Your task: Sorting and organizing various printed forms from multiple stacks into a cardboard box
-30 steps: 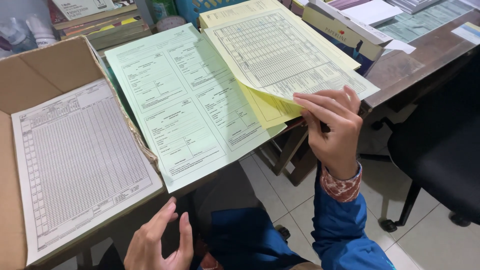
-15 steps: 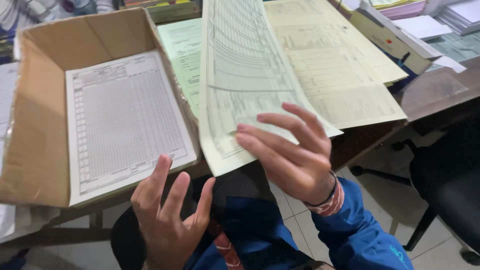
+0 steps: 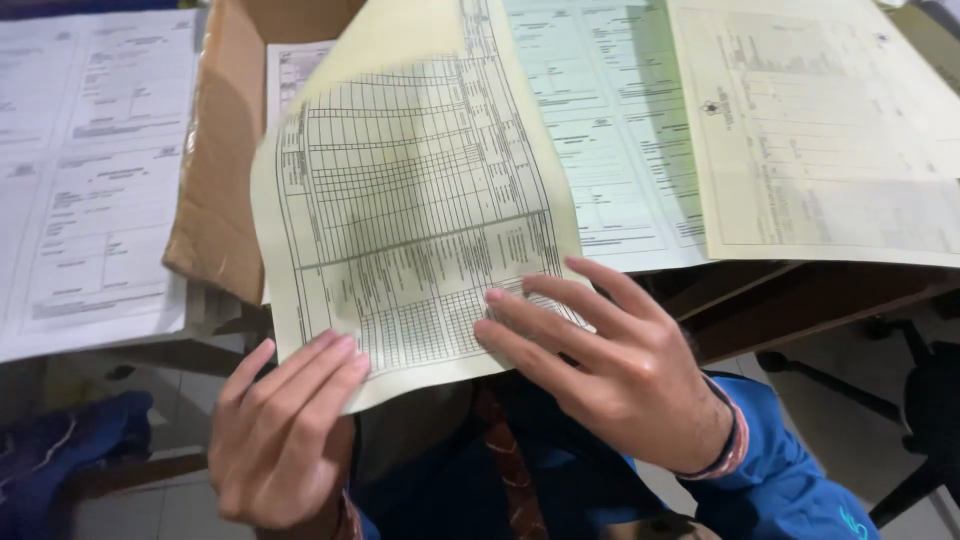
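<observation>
We observe both hands engaged on a single pale yellow sheet (image 3: 410,210) printed with a ruled table, held up in the near centre of the scene so that it curves and partly hides what lies behind it. The left hand (image 3: 285,440) grips the sheet's near left corner, fingers (image 3: 335,365) extended flat over its face; we cannot see the thumb, which sits behind the paper. The right hand (image 3: 620,375) holds the near right corner, its fingers spread across the printed face and the edge of the paper running under the fingertips. Both hands are therefore closed on the same sheet, not free. Behind the sheet, to the left, we note an open cardboard box (image 3: 225,150) whose brown side wall faces us; a white printed form (image 3: 295,65) shows inside it at the far edge, largely covered by the raised sheet. Further left lies a white form (image 3: 85,170) with boxed sections, flat on a surface beside the box. To the right of the held sheet a pale green form (image 3: 610,130) lies flat on the dark wooden desk (image 3: 790,290), and to its right a cream form (image 3: 820,130) overlaps it and overhangs the desk's near edge. The right forearm wears a blue sleeve (image 3: 780,480) with a patterned cuff. Part of a black office chair (image 3: 925,400) shows at the near right, over a light tiled floor (image 3: 830,370).
</observation>
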